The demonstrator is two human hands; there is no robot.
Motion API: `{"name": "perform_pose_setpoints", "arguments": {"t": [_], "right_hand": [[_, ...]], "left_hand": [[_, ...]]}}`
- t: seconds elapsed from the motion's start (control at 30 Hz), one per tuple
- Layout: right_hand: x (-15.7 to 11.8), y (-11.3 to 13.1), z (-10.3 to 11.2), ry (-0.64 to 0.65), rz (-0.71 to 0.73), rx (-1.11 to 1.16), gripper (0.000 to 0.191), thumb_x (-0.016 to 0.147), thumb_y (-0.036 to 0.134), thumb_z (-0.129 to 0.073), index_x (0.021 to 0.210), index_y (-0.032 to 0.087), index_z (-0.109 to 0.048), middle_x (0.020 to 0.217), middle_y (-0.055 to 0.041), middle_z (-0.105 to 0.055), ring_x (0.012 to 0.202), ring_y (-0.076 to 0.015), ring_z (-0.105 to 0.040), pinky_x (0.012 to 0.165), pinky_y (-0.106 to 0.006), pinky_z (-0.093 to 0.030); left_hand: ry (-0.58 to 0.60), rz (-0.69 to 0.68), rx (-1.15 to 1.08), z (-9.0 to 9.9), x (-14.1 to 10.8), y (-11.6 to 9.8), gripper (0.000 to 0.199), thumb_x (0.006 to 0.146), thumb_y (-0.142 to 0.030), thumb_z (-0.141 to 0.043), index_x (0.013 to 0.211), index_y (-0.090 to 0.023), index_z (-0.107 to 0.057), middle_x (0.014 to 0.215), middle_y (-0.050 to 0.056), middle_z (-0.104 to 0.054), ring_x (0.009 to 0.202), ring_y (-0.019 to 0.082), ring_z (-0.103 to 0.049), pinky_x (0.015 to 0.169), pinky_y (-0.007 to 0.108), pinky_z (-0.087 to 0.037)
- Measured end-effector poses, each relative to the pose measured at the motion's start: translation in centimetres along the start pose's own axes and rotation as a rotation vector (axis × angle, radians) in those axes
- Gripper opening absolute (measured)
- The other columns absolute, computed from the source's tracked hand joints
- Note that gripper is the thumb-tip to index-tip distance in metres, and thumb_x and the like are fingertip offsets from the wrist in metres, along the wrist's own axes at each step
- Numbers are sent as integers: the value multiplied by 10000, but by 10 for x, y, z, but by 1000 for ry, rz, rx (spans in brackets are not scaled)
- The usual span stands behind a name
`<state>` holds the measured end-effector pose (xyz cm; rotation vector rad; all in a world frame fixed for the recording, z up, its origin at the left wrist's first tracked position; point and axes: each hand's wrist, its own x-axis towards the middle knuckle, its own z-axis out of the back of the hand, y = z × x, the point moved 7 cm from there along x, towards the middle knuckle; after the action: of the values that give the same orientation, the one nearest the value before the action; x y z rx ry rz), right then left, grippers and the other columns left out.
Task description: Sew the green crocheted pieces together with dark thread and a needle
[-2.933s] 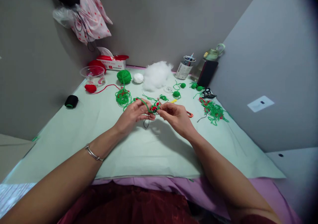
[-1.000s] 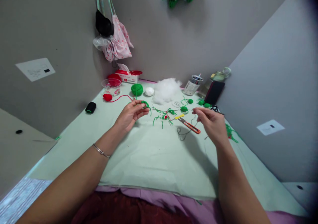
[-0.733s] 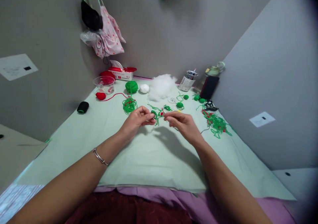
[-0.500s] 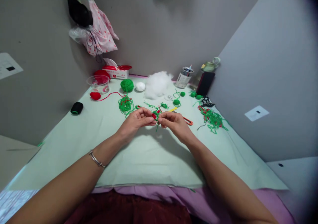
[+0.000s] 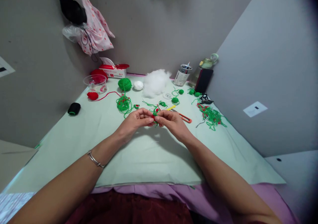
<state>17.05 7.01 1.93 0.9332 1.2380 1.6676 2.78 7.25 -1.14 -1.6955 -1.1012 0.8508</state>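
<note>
Between my two hands is a small red and green yarn piece [image 5: 153,117], mostly covered by the fingers. My left hand [image 5: 139,120] pinches it from the left with thumb and fingertips. From the right, my right hand [image 5: 171,122] pinches the same piece, its fingertips almost meeting the left ones. Short green strands stick out below the fingers. Just beyond the hands lie loose green yarn bits [image 5: 162,104] and a yellow strip [image 5: 171,107]. An orange-handled cutter [image 5: 185,118] rests beside my right hand.
Green yarn ball [image 5: 124,84], tangled green yarn [image 5: 124,104], white stuffing [image 5: 156,82] and a pen can [image 5: 182,75] stand at the back. Left are a clear tub [image 5: 95,84] and black thread spool [image 5: 74,109]. A red-green yarn tangle [image 5: 212,116] and a phone [image 5: 204,80] are right.
My right fingertips have moved slightly left, closer to my left hand, covering more of the yarn piece. The whole view has shifted a little.
</note>
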Motion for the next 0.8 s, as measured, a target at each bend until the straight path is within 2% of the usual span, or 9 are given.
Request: {"name": "perform_pose_setpoints", "arguments": {"t": [0.13, 0.27, 0.47, 0.53, 0.6, 0.67, 0.73, 0.8], "right_hand": [[2, -9, 6, -13, -20, 119, 381, 832, 522, -713, 740, 163, -624, 666, 15, -559, 625, -100, -452, 629, -245, -354], [3, -13, 10, -40, -21, 120, 375, 817, 513, -735, 725, 166, -624, 651, 17, -554, 615, -99, -440, 617, -247, -339], [3, -11, 12, -80, -6, 117, 358, 795, 490, -767, 717, 167, -631, 656, 22, -543, 611, -93, -433, 600, -244, -329], [2, -11, 11, -79, -5, 108, 354, 794, 483, -769, 716, 165, -634, 650, 23, -540, 610, -92, -436, 597, -244, -325], [2, -11, 11, -77, -7, 98, 350, 797, 480, -764, 719, 163, -639, 642, 24, -541, 607, -92, -439, 597, -246, -324], [2, -11, 12, -82, -6, 89, 344, 798, 477, -762, 723, 161, -646, 631, 26, -541, 600, -91, -437, 592, -248, -320], [3, -11, 12, -88, -2, 79, 336, 796, 471, -763, 726, 160, -656, 624, 28, -545, 591, -89, -437, 584, -247, -317], [3, -10, 12, -88, 0, 66, 326, 786, 461, -769, 726, 157, -667, 622, 25, -556, 582, -87, -442, 576, -246, -322]], "left_hand": [[7, 38, -86, 5, -1, -6, 234, 732, -204, -824, 918, -171, -686, 902, 11, -694, 894, 154, -700, 898, 306, -516], [7, 23, -130, 6, -1, -9, 191, 759, -191, -800, 901, -150, -679, 893, 10, -686, 889, 147, -696, 863, 273, -531], [-185, -51, -262, 19, 2, -12, 159, 776, -144, -782, 875, -127, -658, 852, 7, -650, 821, 112, -693, 749, 189, -556], [-213, -64, -277, 21, 1, -15, 165, 777, -151, -786, 871, -126, -653, 823, -6, -615, 716, 68, -653, 600, 131, -512], [-185, -65, -232, 18, 1, -19, 174, 803, -227, -780, 852, -131, -643, 743, -29, -554, 539, 21, -518, 414, 110, -357], [-143, -79, -145, 14, -1, -22, 198, 830, -303, -758, 842, -144, -640, 657, -56, -471, 445, 14, -350, 352, 143, -213], [-137, -153, -14, 12, -4, -26, 174, 837, -311, -747, 862, -163, -658, 622, -66, -427, 446, 29, -288, 378, 168, -203], [-171, -294, 181, 12, -8, -31, 114, 842, -277, -740, 894, -186, -693, 672, -47, -487, 488, 46, -318, 434, 186, -270]]}}
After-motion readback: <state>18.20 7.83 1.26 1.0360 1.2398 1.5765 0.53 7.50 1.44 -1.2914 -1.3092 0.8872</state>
